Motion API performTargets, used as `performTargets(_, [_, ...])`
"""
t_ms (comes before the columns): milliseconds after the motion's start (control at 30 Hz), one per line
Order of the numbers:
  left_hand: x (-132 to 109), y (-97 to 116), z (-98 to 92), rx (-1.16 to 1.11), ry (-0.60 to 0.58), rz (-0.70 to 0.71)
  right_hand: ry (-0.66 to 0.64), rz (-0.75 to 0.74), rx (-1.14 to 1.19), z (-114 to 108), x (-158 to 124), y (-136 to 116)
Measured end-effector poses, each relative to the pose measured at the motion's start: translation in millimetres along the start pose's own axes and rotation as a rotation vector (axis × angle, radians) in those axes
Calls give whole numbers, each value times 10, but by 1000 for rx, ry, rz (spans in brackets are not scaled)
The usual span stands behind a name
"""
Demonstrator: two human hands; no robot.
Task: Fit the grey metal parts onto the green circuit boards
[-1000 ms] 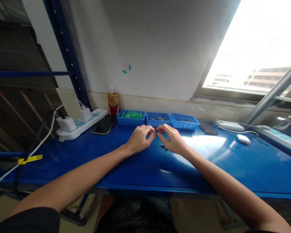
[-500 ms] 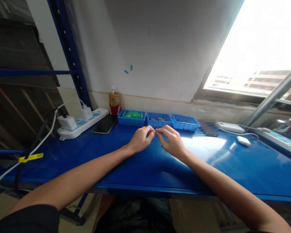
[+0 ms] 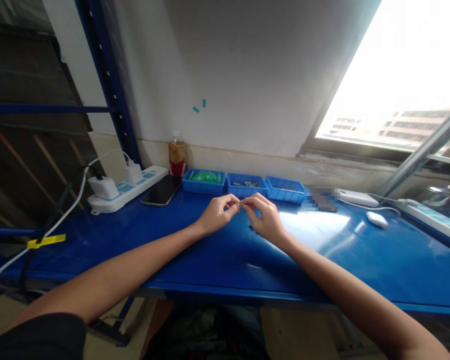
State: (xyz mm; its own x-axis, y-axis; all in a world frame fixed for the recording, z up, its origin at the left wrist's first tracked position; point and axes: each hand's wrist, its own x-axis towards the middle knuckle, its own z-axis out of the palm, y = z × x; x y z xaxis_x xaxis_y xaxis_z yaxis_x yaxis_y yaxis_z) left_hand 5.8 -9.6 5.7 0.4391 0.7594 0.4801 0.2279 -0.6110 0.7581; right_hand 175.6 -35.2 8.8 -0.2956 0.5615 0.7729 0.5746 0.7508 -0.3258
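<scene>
My left hand (image 3: 217, 214) and my right hand (image 3: 265, 216) meet over the blue table (image 3: 172, 250), fingertips pinched together on a tiny part (image 3: 241, 203) between them. The part is too small to name. Just behind the hands stand three small blue trays: one with green pieces (image 3: 203, 181), one with small metal parts (image 3: 246, 185), and a third with small dark parts (image 3: 285, 189).
At the back left lie a white power strip (image 3: 123, 189) with chargers, a black phone (image 3: 162, 190) and a drink bottle (image 3: 177, 156). A white mouse (image 3: 376, 218) and a white box (image 3: 357, 197) sit at the right. A blue rack post (image 3: 108, 85) stands left.
Both hands stay pinched together at the same spot; the fingers have shifted only slightly on the small part.
</scene>
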Motion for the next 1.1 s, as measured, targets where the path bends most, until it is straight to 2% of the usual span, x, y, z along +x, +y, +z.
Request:
performTargets(167, [6, -12, 9, -45, 13, -14, -3, 19, 15, 24, -12, 23])
performTargets(333, [9, 17, 3, 58, 34, 8, -2, 36, -3, 22, -8, 14])
performTargets(567, [-14, 81, -79, 389, 124, 205, 40, 163, 20, -18, 43, -7])
performTargets(767, [-13, 31, -67, 506, 75, 290, -16, 200, 35, 4, 41, -13])
performTargets(867, [-7, 40, -65, 488, 84, 259, -42, 173, 13, 3, 32, 8])
performTargets(967, [-1, 50, -70, 386, 98, 153, -48, 106, -59, -27, 22, 44])
performTargets(1100, [9, 32, -47, 213, 37, 57, -108, 11, -170, -67, 9, 55])
